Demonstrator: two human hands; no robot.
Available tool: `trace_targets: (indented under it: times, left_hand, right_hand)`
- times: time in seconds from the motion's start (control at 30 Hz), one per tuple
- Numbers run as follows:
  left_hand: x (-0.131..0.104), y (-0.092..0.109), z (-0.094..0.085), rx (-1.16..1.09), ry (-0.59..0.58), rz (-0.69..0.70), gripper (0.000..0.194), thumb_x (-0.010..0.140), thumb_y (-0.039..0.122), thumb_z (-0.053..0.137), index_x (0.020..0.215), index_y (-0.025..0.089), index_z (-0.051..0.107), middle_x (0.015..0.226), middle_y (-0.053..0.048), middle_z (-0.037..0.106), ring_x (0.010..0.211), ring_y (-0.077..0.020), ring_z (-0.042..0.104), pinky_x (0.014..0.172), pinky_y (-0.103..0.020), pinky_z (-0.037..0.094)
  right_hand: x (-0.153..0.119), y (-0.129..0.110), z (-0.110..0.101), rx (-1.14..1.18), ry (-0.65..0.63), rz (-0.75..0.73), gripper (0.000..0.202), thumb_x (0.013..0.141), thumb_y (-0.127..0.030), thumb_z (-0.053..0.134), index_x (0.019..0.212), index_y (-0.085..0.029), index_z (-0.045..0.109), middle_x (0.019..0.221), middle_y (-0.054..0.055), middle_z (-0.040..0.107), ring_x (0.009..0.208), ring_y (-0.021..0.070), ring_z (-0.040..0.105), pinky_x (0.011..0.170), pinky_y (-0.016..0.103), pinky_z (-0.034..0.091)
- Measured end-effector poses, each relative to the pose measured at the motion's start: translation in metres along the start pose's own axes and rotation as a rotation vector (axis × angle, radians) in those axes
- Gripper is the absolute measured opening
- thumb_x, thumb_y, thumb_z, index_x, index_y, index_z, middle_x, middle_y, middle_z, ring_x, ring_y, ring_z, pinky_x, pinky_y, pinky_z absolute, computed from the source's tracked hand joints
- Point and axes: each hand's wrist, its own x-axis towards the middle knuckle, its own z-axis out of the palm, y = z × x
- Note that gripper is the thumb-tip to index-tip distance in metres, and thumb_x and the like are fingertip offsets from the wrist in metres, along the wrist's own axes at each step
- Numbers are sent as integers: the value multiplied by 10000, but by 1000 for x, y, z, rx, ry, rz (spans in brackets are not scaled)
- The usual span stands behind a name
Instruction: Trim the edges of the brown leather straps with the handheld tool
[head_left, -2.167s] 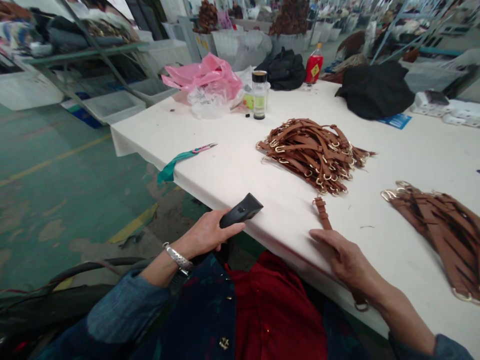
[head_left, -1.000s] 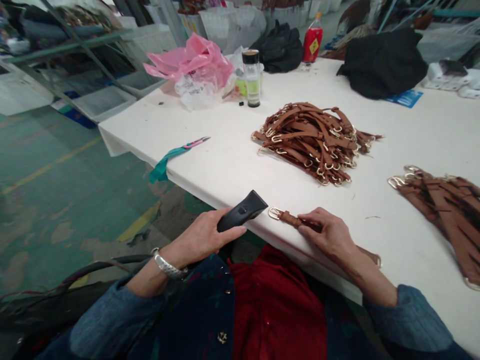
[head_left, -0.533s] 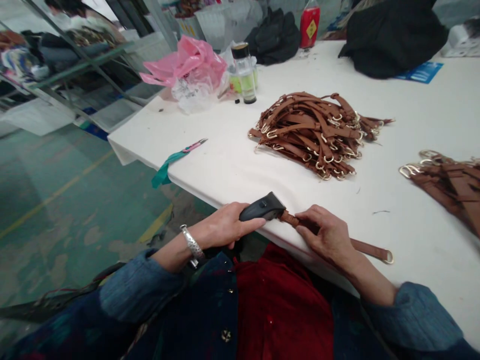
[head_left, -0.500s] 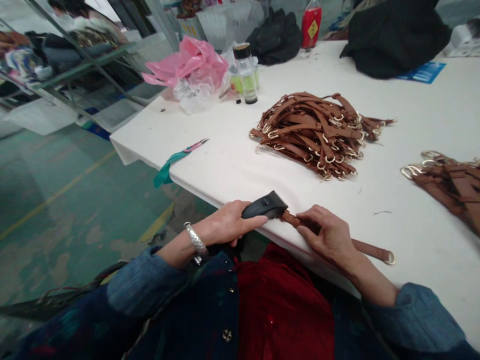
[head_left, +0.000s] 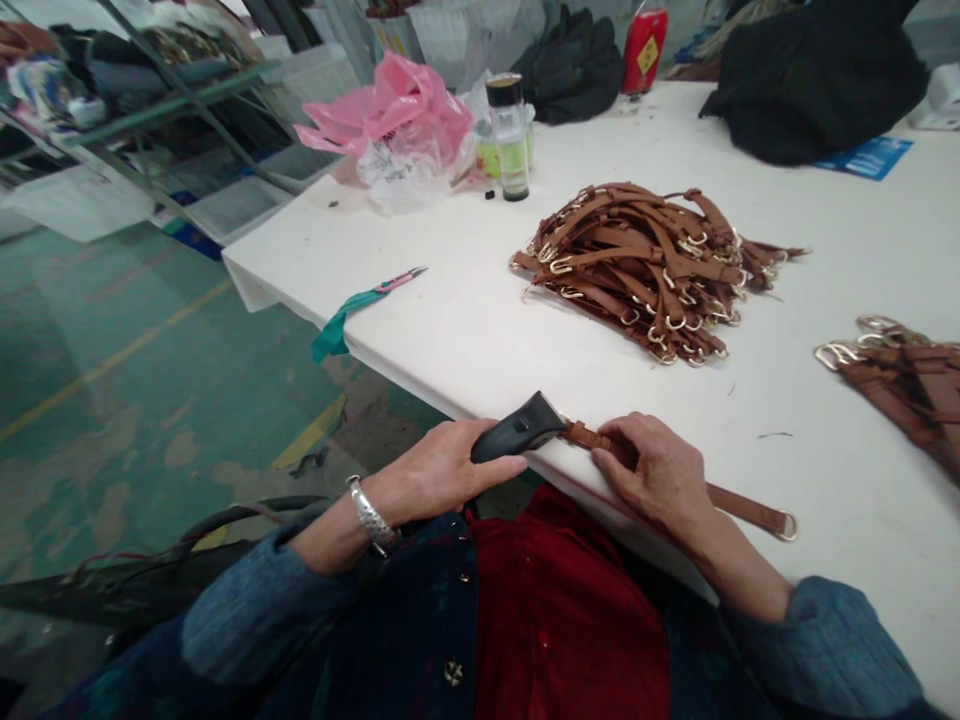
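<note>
My left hand [head_left: 435, 468] is wrapped around a black electric hair clipper [head_left: 517, 430] at the table's near edge. The clipper's head meets or nearly meets the end of a brown leather strap [head_left: 750, 508]; contact cannot be made out exactly. Fingers of my right hand [head_left: 656, 468] pinch that strap close to the same end. From under the right palm the strap runs out to a gold ring on the tabletop. Beyond both hands lies a heap of similar brown straps [head_left: 637, 260] with gold-coloured metal fittings.
More brown straps [head_left: 911, 385] lie at the right. Pink-handled thread snips [head_left: 401, 280] with a teal cloth strip rest by the left edge of the white table [head_left: 450, 330]. Behind are a pink plastic bag [head_left: 420, 105], a glass bottle [head_left: 511, 140] and a black cloth [head_left: 817, 85].
My left hand and the clipper have shifted slightly left, with the clipper turned a little. The right hand still pinches the strap. The whole view has moved a bit.
</note>
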Motion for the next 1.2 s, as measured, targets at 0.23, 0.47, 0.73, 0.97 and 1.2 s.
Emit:
trace_targets:
  times: [0.23, 0.47, 0.73, 0.97, 1.2]
  left_hand:
    - [18, 17, 3, 22, 64, 2, 462, 769, 569, 509, 920, 149, 628, 577, 1, 587, 451, -122, 495, 448, -233, 338]
    - [18, 10, -4, 51, 146, 72, 478, 792, 604, 480, 932, 164, 606, 662, -5, 611, 463, -110, 501, 443, -225, 336]
    - [-5, -3, -3, 47, 101, 27, 477, 802, 603, 480, 1010, 191, 602, 679, 2, 621, 469, -130, 536, 442, -225, 367]
    - [-5, -1, 4, 102, 120, 77, 445, 792, 566, 524, 1015, 197, 632, 775, -23, 653, 609, -161, 569, 508, -230, 375]
    - [0, 9, 8, 87, 29, 62, 434, 803, 564, 501, 993, 194, 626, 745, -20, 646, 557, -143, 564, 491, -226, 383]
  right_hand:
    - [3, -3, 3, 23, 7, 56, 177, 758, -306, 575, 905, -244, 651, 809, 19, 606, 774, 178, 556, 641, 278, 387]
    - [6, -1, 1, 98, 168, 44, 145, 789, -275, 561, 876, -233, 670, 923, 33, 616, 743, 151, 574, 616, 259, 415]
    - [-7, -1, 7, -11, 146, -187, 164, 867, -218, 494, 924, -206, 647, 946, 61, 629, 881, 190, 548, 747, 297, 442]
    - [-1, -3, 6, 157, 94, -93, 138, 846, -230, 502, 882, -207, 633, 862, 53, 605, 803, 175, 554, 709, 288, 440]
    - [5, 3, 8, 288, 55, -28, 90, 772, -219, 571, 843, -199, 623, 800, 30, 582, 709, 145, 543, 649, 262, 426]
